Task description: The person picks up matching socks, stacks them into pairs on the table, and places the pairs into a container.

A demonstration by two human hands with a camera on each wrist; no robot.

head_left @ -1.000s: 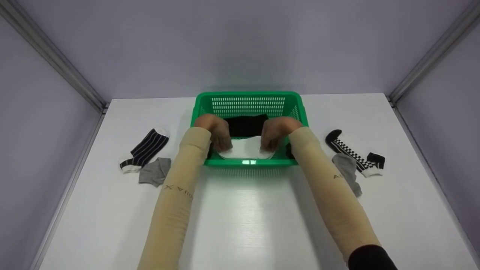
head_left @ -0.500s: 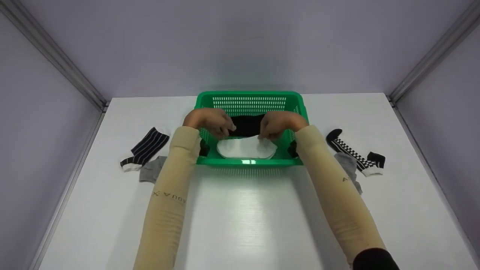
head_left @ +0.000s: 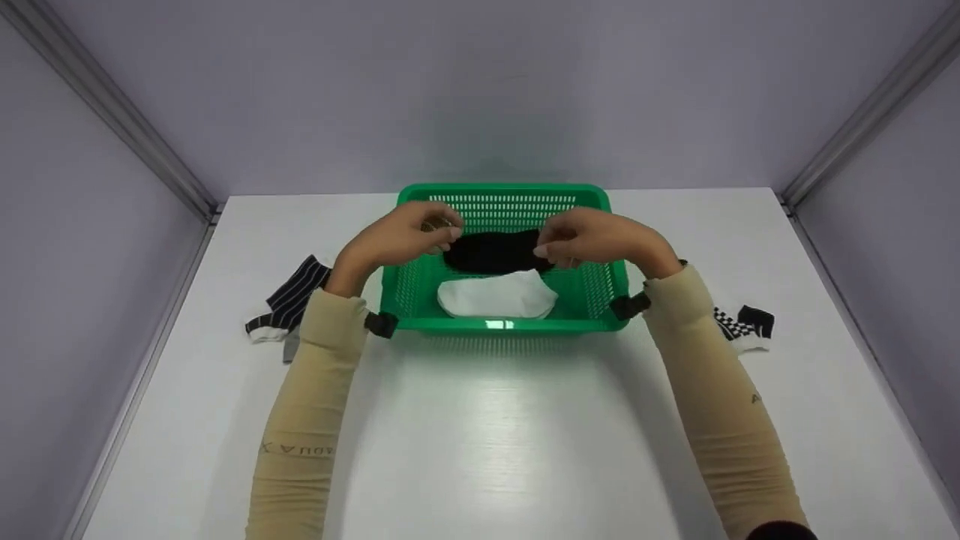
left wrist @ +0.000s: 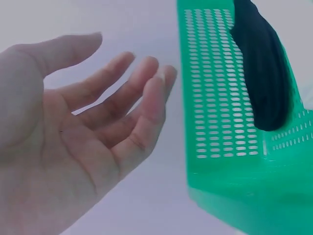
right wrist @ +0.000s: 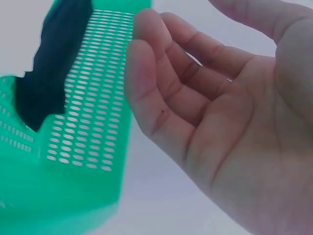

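Note:
A green plastic basket (head_left: pixel 504 325) stands at the back of the white table. Inside it lie a white sock (head_left: pixel 495 297) near the front and a black sock (head_left: pixel 491 253) behind it, both flat and stretched sideways. My left hand (head_left: pixel 401 234) hovers over the basket's left side, and my right hand (head_left: pixel 600 236) over its right side. Both wrist views show bare palms with loosely bent fingers and nothing held. The black sock (left wrist: pixel 264 68) also appears inside the basket wall in the left wrist view.
On the left lie a black striped sock (head_left: pixel 291 296) and a grey sock (head_left: pixel 291 348), partly behind my sleeve. A checkered sock (head_left: pixel 739 326) lies on the right, partly covered by my other arm. A grey wall (head_left: pixel 495 90) rises behind the basket.
Both hands have let go of the white sock, risen out of the basket and spread apart toward its sides. The white sock stays lying in the basket.

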